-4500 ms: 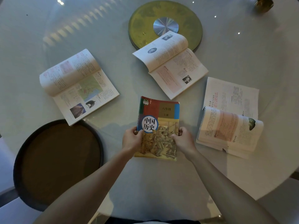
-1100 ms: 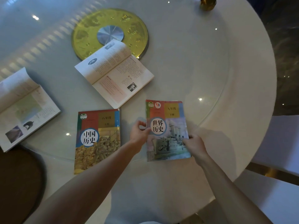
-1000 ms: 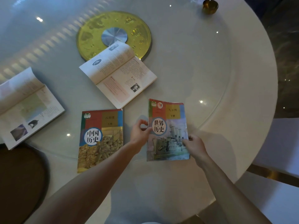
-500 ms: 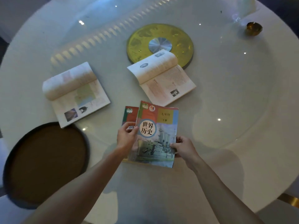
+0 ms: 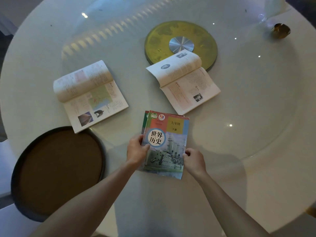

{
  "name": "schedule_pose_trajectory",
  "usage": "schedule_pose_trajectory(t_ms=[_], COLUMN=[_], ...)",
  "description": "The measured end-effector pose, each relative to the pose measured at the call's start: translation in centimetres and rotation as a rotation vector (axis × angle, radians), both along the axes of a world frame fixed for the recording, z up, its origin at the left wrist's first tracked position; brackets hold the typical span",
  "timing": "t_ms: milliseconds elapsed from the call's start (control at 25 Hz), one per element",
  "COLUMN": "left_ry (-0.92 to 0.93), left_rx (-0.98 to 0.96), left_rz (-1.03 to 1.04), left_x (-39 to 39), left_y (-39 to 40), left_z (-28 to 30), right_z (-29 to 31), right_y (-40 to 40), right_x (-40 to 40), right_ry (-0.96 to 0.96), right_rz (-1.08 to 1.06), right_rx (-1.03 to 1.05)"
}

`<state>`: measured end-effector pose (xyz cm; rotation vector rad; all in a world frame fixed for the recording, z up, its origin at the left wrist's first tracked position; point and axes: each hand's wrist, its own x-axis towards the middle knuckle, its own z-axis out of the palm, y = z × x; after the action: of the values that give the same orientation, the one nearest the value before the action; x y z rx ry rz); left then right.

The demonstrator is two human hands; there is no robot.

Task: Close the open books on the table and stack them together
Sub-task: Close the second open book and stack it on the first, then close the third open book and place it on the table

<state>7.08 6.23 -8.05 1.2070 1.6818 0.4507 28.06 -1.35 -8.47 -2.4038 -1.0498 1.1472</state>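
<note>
A closed textbook with a warship on its cover (image 5: 168, 139) lies on top of another closed book (image 5: 145, 119), of which only a thin strip shows at the upper left. My left hand (image 5: 136, 149) grips the stack's left edge, and my right hand (image 5: 194, 160) holds its lower right edge. Two books remain open on the white round table (image 5: 248, 103): one with a map page (image 5: 90, 94) to the left, and one with a small portrait photo (image 5: 184, 81) beyond the stack, partly resting on the gold disc.
A gold disc with a silver centre (image 5: 181, 43) sits at the table's middle. A dark round tray-like seat (image 5: 58, 170) lies under the table's left front edge. A small brass cup (image 5: 280, 30) stands far right.
I closed the right-hand open book, revealing its warship cover, and carried it left onto the first closed book. It now covers that book almost fully.
</note>
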Motion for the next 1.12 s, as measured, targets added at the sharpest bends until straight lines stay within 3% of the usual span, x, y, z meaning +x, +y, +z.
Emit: schedule_pose_trajectory(t_ms=[160, 360, 600, 920, 1120], left_ry=[0.190, 0.210, 0.189, 0.002, -0.128], left_rx=[0.051, 0.029, 0.053, 0.027, -0.173], left_rz=[-0.089, -0.157, -0.044, -0.001, 0.148], left_x=[-0.5, -1.4, 0.0, 7.4, 11.4], left_y=[0.1, 0.8, 4.7, 16.3, 20.4], left_z=[-0.4, -0.9, 0.9, 1.2, 0.1], right_z=[-0.1, -1.7, 0.6, 1.1, 0.8], right_y=[0.7, 0.6, 3.2, 16.1, 21.1], right_x=[-0.7, -1.2, 1.0, 10.9, 14.3], right_ry=[-0.061, -0.058, -0.004, 0.333, 0.531], right_rz=[-0.016, -0.051, -0.050, -0.568, -0.790], right_rx=[0.058, 0.104, 0.099, 0.240, 0.296])
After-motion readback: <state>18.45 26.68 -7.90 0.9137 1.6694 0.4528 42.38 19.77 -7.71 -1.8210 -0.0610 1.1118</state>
